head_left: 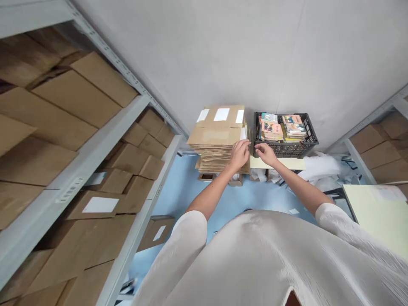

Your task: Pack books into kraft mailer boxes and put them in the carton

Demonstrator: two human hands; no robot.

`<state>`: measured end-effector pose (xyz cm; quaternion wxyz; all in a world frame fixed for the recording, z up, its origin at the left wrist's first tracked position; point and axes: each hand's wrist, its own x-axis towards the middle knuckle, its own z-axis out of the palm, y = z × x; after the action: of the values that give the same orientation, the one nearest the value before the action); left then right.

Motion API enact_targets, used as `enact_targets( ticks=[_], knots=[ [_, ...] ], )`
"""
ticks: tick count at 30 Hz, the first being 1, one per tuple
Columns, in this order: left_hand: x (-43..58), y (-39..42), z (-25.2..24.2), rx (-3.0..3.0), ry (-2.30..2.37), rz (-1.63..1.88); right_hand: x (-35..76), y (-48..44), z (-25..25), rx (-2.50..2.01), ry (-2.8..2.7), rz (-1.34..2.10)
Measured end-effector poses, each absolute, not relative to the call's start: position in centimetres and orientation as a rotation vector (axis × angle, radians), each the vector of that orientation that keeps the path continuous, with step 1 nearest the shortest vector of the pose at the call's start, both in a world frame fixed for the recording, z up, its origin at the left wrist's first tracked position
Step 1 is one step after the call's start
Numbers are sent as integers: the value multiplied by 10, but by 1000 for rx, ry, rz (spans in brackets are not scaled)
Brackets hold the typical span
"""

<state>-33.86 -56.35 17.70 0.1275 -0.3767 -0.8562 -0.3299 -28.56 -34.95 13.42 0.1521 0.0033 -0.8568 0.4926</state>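
Observation:
A tall stack of flat brown cardboard mailers [216, 142] stands against the grey wall ahead of me. My left hand [239, 154] rests on the stack's right edge, fingers curled against the layers. My right hand [266, 153] reaches in just beside it, fingers bent, between the stack and a black plastic crate [287, 147] filled with colourful books. Whether either hand grips a sheet is hidden. Both arms stretch forward from white sleeves.
Grey metal shelving [105, 127] packed with brown boxes runs along the left. More shelves [376, 144] with boxes stand at right, beside a pale green table [379, 212]. White crumpled wrapping [321, 170] lies near the crate. The floor is light blue.

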Motion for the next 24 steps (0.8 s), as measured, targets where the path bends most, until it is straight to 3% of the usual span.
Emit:
enact_targets(
  ticks=[9,17,24],
  knots=[
    [-384,-679,178,-747,-2692,-785,-344,-440,168,309,-2593,1025],
    [-379,-690,171,-751,-2700,-824,-351,-446,178,417,-2614,793],
    [-387,-680,175,-769,-2577,-928,-347,-440,191,377,-2503,808]
  ],
)
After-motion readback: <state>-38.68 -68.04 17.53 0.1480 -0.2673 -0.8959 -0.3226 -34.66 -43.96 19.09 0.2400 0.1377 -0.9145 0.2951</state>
